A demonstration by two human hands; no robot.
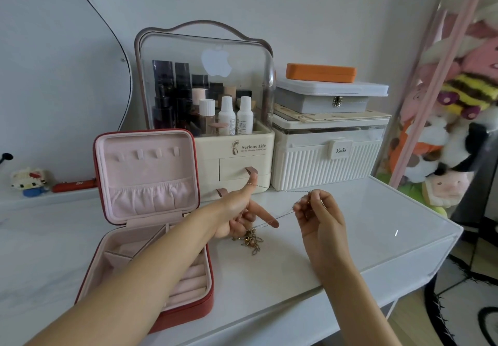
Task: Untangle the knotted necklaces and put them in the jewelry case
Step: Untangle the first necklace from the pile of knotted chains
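Work position: a thin silver chain (283, 215) is stretched in the air between both hands, above the middle of the tabletop (363, 224), towards its rear edge. The left hand (239, 211) has thumb and forefinger extended, with the chain looped over the thumb tip; its remaining fingers are curled, and what they hold cannot be told. The right hand (318, 215) pinches the other end of the chain with curled fingers.

The remaining knotted necklaces (249, 240) lie in a small heap on the tabletop, directly below the left hand, just beside the right wall of the open jewelry case (145, 211), which stands at the left part of the tabletop near its front edge.

Handling assessment: the chain appears very light, limp and fine; it will likely snag and kink under hard tension. Take hold close to the knot, with fingertips only, and loosen by slack rather than by pull. The pendants in the heap appear the heavier points; lift there to carry
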